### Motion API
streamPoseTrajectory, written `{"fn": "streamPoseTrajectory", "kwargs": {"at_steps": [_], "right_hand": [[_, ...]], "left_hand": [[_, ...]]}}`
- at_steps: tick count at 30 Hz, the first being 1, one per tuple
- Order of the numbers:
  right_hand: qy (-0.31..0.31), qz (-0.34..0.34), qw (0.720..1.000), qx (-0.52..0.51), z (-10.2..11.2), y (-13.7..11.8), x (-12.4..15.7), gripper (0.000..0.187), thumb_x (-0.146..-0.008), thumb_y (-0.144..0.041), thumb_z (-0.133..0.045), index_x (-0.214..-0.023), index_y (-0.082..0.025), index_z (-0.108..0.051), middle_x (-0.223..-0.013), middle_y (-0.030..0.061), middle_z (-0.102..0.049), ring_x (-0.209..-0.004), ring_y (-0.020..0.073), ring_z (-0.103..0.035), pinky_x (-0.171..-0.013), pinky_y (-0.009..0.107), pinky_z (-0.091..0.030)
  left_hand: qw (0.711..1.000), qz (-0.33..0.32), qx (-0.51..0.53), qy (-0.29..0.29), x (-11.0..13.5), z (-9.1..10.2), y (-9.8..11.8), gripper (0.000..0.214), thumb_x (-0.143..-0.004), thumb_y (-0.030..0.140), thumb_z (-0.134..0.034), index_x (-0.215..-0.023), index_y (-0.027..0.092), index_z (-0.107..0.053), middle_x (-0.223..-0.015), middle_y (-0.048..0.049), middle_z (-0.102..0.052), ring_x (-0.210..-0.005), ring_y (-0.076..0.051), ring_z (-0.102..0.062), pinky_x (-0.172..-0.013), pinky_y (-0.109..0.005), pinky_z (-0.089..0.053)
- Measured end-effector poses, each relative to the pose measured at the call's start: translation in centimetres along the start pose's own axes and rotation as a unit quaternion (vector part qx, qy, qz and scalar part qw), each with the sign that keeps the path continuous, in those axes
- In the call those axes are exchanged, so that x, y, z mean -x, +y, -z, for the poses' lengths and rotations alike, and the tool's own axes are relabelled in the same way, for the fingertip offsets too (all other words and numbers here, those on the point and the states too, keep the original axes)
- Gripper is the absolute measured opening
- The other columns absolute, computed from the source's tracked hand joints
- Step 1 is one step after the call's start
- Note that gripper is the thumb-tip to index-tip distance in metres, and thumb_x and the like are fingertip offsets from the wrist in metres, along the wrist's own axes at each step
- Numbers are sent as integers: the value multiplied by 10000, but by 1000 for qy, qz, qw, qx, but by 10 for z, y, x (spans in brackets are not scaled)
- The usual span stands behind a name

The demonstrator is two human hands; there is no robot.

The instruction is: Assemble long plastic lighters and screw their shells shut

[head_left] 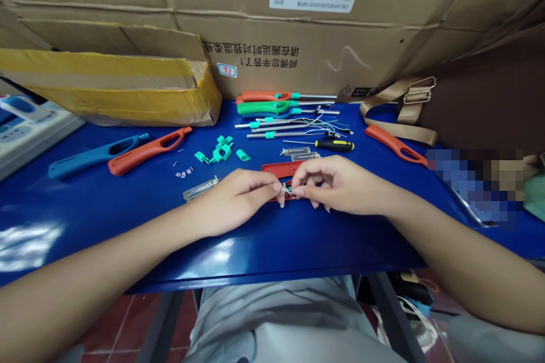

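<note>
Over the middle of the blue table, my left hand [238, 199] and my right hand [340, 184] meet, both with fingers closed in a pinch. Between the fingertips is a small whitish part with thin wires [288, 189]; its exact kind is too small to make out. Just beneath lies a red plastic lighter shell piece [276, 169], partly covered by my fingers. Beside my left wrist lies a clear fuel tank [200, 188]. Further clear tanks [303, 154] lie beyond my right hand, close to a yellow-and-black screwdriver [336, 145].
Metal lighter tubes with wires [281, 129] and assembled lighters [264, 107] lie at the back. Teal plastic pieces [221, 150], a blue handle shell [93, 155] and orange shells [149, 153] are around. A taped carton [106, 87] and a tan strap [395, 119] border the table.
</note>
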State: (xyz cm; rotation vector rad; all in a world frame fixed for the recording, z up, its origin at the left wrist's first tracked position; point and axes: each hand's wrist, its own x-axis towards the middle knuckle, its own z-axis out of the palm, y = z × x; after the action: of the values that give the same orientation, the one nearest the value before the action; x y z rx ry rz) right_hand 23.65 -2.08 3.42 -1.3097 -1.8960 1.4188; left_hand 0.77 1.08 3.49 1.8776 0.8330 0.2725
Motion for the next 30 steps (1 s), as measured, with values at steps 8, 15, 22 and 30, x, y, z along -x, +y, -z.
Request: {"fn": "streamPoseTrajectory", "kwargs": {"at_steps": [8,15,22,30], "right_hand": [[-3,-3,1000,-6,1,0,1,94,-919,-250,-647,-909,-156,-655,-658,-39,-600,-544,69,-575,-463,161,-461],[-2,-12,1000,8,2,0,0,126,-932,-286,-648,-916,-162,-662,-649,-41,-596,-528,62,-561,-479,165,-446],[-4,-5,1000,18,0,-2,1,101,-934,-258,-640,-913,-162,-665,-644,-47,-603,-494,52,-545,-482,175,-436],[-1,7,1000,29,1,-2,2,96,-933,-247,-644,-920,-158,-677,-652,-48,-612,-502,50,-557,-506,183,-435]], "left_hand": [[999,-8,-43,6,1,0,0,371,-1023,406,-457,-893,186,-725,-731,23,-633,-674,-138,-529,-803,-280,-444],[998,-16,-56,2,2,1,-2,362,-1035,391,-454,-893,190,-720,-752,36,-636,-698,-123,-544,-798,-246,-431],[998,-19,-54,3,0,0,-4,350,-1036,388,-460,-902,192,-716,-759,44,-647,-707,-116,-551,-797,-234,-428],[998,-21,-66,1,1,1,-2,358,-1036,392,-452,-900,193,-718,-769,38,-654,-693,-121,-545,-794,-241,-428]]}}
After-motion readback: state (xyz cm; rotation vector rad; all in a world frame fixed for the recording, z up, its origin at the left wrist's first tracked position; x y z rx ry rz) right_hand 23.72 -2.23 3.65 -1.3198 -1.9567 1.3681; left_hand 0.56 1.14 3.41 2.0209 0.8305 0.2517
